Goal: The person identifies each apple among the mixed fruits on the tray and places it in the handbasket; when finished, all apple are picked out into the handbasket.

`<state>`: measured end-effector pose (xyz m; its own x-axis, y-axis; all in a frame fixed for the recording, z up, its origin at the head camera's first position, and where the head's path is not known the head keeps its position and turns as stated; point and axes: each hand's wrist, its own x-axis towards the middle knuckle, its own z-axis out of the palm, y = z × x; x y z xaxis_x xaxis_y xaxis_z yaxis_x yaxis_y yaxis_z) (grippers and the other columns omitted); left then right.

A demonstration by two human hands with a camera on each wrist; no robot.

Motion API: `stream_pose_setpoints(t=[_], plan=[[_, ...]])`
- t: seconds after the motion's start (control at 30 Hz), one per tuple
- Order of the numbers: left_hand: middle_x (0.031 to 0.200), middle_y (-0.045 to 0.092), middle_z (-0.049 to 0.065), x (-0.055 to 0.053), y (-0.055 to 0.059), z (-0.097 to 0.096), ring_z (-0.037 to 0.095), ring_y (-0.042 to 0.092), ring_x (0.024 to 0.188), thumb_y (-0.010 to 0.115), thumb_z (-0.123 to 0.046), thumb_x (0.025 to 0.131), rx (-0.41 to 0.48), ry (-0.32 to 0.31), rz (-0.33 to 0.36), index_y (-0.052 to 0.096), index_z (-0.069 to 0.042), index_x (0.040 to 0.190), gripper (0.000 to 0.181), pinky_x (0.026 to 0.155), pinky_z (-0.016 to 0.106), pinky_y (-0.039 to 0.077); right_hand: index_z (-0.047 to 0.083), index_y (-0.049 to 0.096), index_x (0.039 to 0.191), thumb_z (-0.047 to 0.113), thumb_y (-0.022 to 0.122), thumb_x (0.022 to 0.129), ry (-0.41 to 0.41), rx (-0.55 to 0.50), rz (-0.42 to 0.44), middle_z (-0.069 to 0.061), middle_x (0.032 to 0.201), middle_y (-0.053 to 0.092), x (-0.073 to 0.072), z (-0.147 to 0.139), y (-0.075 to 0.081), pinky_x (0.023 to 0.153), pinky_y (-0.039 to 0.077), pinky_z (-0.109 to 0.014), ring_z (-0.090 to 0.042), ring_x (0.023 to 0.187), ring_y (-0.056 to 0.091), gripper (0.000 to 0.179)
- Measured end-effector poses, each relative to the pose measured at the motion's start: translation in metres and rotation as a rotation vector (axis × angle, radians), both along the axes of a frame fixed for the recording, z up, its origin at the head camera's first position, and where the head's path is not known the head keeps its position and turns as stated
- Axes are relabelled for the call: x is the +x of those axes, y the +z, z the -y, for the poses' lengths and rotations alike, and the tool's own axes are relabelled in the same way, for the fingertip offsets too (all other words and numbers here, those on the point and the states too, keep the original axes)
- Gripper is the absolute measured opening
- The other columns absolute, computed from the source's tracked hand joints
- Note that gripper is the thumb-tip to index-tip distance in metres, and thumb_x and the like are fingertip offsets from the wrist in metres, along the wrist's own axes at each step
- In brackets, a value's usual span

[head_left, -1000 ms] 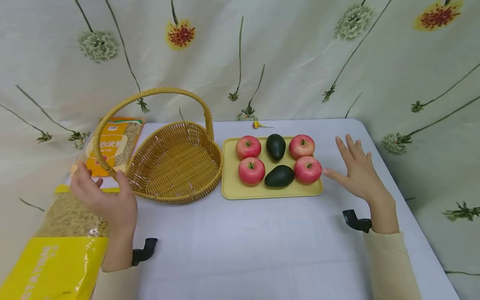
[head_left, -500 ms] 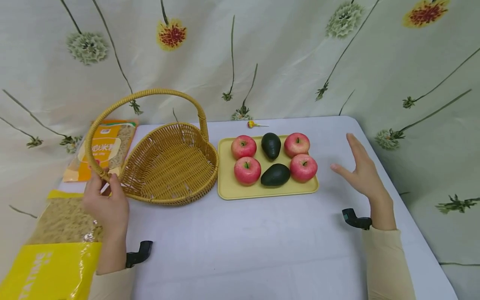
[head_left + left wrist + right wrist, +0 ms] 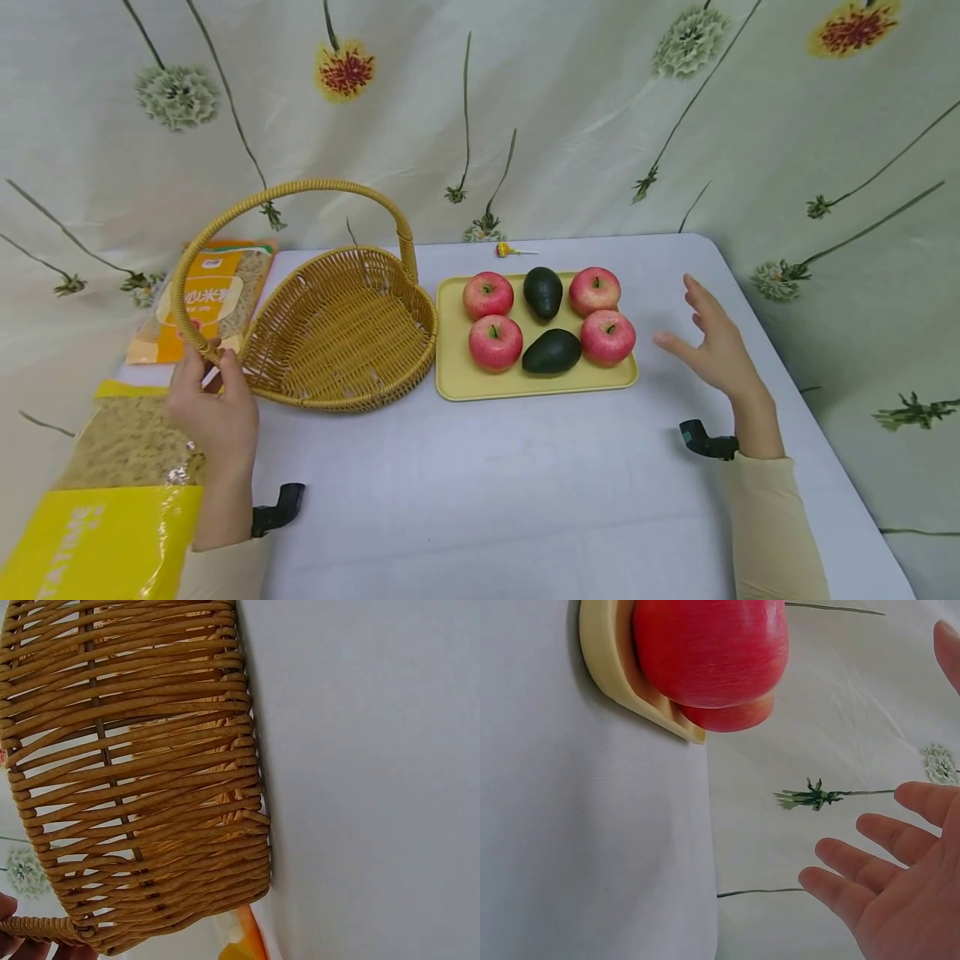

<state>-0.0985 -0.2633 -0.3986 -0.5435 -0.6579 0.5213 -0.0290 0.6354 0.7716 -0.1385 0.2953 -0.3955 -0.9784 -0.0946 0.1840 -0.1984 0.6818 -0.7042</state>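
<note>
A brown wicker basket with a tall arched handle stands on the table, its inside bare. My left hand grips the left foot of that handle; the left wrist view has the fingertips around it at the lower left corner. Right of the basket lies a yellow tray. It bears several red apples and two dark green avocados. My right hand hovers just right of the tray, fingers spread and holding nothing, apart from the nearest apple.
A yellow bag of dry food lies front left, under the left forearm. An orange packet sits behind the basket's left side. Beyond the tray is a small lollipop. A flowered cloth hangs behind the table.
My left hand has moved onto the basket handle's left foot and taken hold of it. The right hand has turned and shifted slightly, staying beside the tray. The head view has swung slightly.
</note>
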Motion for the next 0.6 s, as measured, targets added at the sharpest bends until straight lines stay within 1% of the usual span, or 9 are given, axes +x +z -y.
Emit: stream_pose_setpoints(t=[0.1, 0.23, 0.3, 0.5, 0.6], plan=[[0.103, 0.071, 0.011, 0.0, -0.001, 0.001, -0.007, 0.057, 0.09, 0.058, -0.021, 0.096, -0.003, 0.004, 0.0, 0.071, -0.011, 0.117, 0.027, 0.075, 0.001, 0.047, 0.01, 0.016, 0.157, 0.022, 0.074, 0.086, 0.006, 0.004, 0.011, -0.021, 0.161, 0.021, -0.001, 0.002, -0.001, 0.109, 0.03, -0.067, -0.047, 0.141, 0.028, 0.093], [0.1, 0.07, 0.006, 0.0, -0.001, 0.001, -0.007, 0.058, 0.091, 0.059, -0.019, 0.096, 0.009, 0.005, -0.009, 0.072, -0.01, 0.115, 0.025, 0.075, 0.0, 0.047, 0.012, 0.017, 0.157, 0.022, 0.074, 0.085, 0.019, 0.01, 0.024, -0.02, 0.16, 0.022, -0.003, 0.005, -0.004, 0.108, 0.032, -0.067, -0.046, 0.141, 0.03, 0.093], [0.101, 0.07, 0.005, 0.0, -0.001, 0.001, -0.007, 0.058, 0.091, 0.058, -0.019, 0.096, 0.012, 0.005, -0.008, 0.072, -0.011, 0.116, 0.026, 0.075, 0.001, 0.047, 0.013, 0.017, 0.157, 0.023, 0.074, 0.086, 0.029, 0.009, 0.033, -0.02, 0.16, 0.023, -0.004, 0.006, -0.006, 0.108, 0.033, -0.066, -0.046, 0.141, 0.031, 0.092], [0.106, 0.071, 0.01, -0.001, -0.003, 0.002, -0.008, 0.06, 0.093, 0.059, -0.018, 0.095, 0.011, -0.002, -0.02, 0.069, -0.014, 0.122, 0.029, 0.077, 0.002, 0.048, 0.009, 0.017, 0.157, 0.024, 0.073, 0.087, 0.063, 0.004, 0.048, -0.021, 0.16, 0.024, -0.004, 0.01, -0.012, 0.108, 0.034, -0.066, -0.046, 0.14, 0.033, 0.091], [0.105, 0.072, 0.01, -0.002, -0.003, 0.002, -0.008, 0.059, 0.092, 0.059, -0.019, 0.096, 0.011, -0.003, -0.022, 0.07, -0.013, 0.121, 0.029, 0.077, 0.001, 0.047, 0.006, 0.018, 0.156, 0.022, 0.073, 0.087, 0.074, 0.008, 0.045, -0.023, 0.159, 0.025, -0.004, 0.013, -0.014, 0.107, 0.034, -0.065, -0.047, 0.139, 0.034, 0.09]])
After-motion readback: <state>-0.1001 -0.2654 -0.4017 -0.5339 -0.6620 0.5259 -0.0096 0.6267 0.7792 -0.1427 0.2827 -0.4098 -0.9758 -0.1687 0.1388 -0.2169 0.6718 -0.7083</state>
